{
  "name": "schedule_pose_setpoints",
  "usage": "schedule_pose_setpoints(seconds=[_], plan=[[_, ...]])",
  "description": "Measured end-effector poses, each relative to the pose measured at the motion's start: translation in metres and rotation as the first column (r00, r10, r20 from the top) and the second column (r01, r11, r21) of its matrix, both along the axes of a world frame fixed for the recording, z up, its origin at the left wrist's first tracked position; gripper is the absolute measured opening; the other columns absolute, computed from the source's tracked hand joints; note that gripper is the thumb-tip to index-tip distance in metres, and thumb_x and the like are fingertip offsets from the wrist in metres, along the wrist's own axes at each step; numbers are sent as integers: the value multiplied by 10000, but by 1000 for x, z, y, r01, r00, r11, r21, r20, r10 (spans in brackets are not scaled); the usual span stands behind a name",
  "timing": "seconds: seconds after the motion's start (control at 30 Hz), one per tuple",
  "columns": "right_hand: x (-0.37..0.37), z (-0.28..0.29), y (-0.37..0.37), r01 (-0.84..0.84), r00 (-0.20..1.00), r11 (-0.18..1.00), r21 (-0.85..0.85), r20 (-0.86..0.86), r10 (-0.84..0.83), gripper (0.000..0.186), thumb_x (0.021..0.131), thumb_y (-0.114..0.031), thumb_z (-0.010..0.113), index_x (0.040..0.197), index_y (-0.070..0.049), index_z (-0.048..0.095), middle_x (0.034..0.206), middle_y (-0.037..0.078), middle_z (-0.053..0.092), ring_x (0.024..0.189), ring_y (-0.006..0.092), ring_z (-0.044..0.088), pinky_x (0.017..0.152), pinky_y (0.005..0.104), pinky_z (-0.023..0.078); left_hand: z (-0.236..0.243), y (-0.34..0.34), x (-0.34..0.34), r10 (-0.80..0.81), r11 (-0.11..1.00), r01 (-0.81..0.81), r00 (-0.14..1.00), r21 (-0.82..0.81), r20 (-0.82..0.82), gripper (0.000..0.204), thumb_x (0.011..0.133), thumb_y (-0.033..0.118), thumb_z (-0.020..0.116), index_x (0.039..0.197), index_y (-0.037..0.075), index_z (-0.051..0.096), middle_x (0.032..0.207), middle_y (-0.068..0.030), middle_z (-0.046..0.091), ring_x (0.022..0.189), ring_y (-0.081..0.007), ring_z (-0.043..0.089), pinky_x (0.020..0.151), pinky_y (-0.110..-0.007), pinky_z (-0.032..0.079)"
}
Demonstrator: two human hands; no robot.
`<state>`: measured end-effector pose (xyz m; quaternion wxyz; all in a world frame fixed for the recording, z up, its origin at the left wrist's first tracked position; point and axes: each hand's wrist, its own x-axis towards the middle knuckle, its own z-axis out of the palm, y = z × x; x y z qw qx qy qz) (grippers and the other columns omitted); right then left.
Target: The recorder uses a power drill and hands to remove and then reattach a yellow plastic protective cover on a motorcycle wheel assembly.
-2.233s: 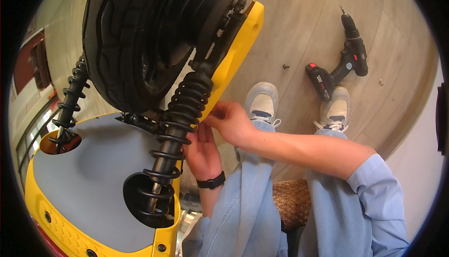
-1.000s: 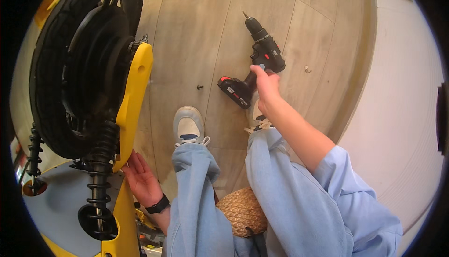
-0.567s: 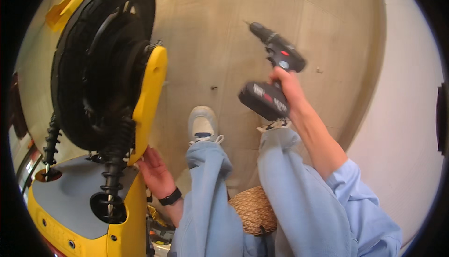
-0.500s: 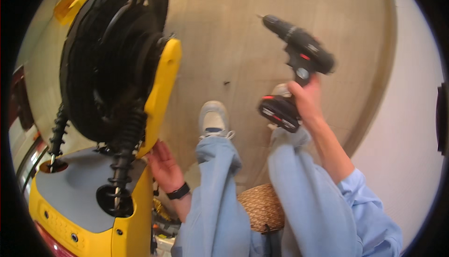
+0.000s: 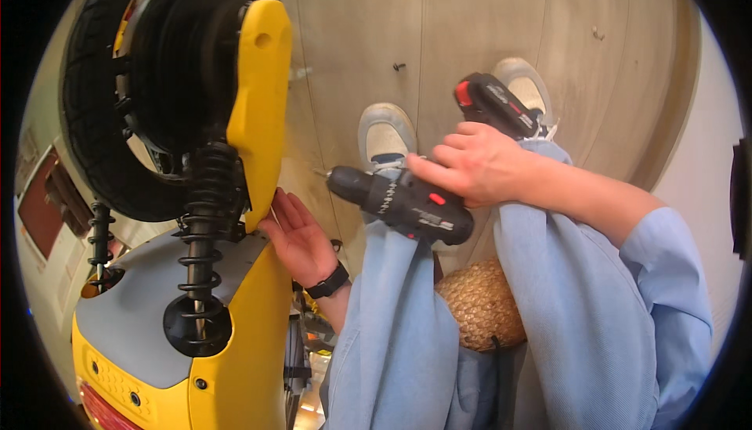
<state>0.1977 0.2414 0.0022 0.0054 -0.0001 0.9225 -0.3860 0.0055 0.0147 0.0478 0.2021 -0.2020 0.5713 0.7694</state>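
Observation:
My right hand [image 5: 484,165] grips a black cordless drill [image 5: 423,212] by the handle. Its bit points left toward the yellow side arm [image 5: 265,89] beside a black-tyred wheel [image 5: 86,101]. The red-and-black battery pack [image 5: 495,105] is at the handle's far end. At the lower tip of the yellow arm, my left hand [image 5: 301,238] is palm up with fingers extended, its fingertips against the arm's edge. Below the wheel, a coil-spring shock absorber [image 5: 202,261] runs into the yellow-and-grey vehicle body [image 5: 160,301].
A small dark piece, perhaps a screw [image 5: 399,66], lies on the wood-look floor [image 5: 352,30]. Between my legs is a woven seat [image 5: 482,305]. A second shock absorber [image 5: 100,236] stands on the body's left. A pale wall [image 5: 709,140] rises at right.
The drill has swung down and left, turning from an upward-pointing tip to one facing the yellow arm. My left hand stays by the arm's lower end. The view has shifted.

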Motion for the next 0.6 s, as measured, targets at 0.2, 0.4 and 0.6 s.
schedule_pose_setpoints(seconds=[0.2, 0.4, 0.6], plan=[[-29, -9, -11, -196, 979, 980, 36, 62, 193, 408, 764, -228, 615, 1138, -78, 548, 684, 21, 581, 640, 196, 620, 600, 330, 454, 2, 5, 1, 5, 1000, -5, 1000, 4, 15, 462, 969, 315, 536, 1309, 15, 448, 1382, -117, 457, 1320, -249, 416, 1133, -395, 338], [-52, -23, -7, -271, 962, 962, 47, -15, 272, 257, 757, -165, 615, 945, -35, 497, 575, 83, 597, 579, 287, 638, 529, 398, 494, -3, 5, 3, -35, 999, 34, 999, -32, -27, 457, 974, 342, 520, 1294, 22, 457, 1368, -116, 464, 1315, -248, 421, 1127, -393, 345], [-57, -32, -10, -261, 957, 962, 86, -110, 269, 255, 760, -159, 613, 957, -38, 508, 568, 77, 594, 570, 278, 635, 519, 392, 484, -6, 6, 5, -65, 996, 63, 998, -61, -28, 472, 974, 355, 518, 1301, 22, 453, 1371, -116, 461, 1307, -250, 428, 1100, -396, 373]])
